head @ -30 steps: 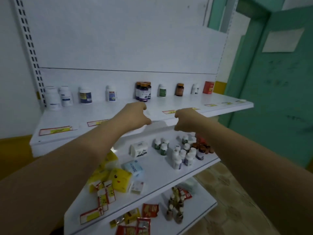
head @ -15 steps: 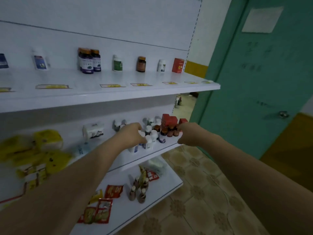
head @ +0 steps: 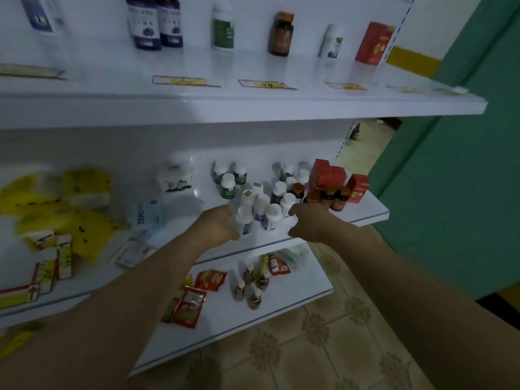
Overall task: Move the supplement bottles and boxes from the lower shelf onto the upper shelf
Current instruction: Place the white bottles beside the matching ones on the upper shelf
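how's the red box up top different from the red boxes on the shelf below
The red box on the upper shelf stands alone, at the right end of a spaced row. The red boxes on the lower shelf are several, crowded behind amber bottles. All are upright and red.

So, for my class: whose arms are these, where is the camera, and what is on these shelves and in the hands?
There is no machine here. The camera is worn on a person's head, looking forward and down, so the two arms are that person's own.

The left hand closes around a white-capped bottle at the front of a cluster on the lower shelf. The right hand reaches towards the same cluster; whether it grips anything cannot be told.

Behind stand brown bottles and red boxes; to the left lie white boxes and blurred yellow packets.

The upper shelf already carries a row of bottles and one red box.
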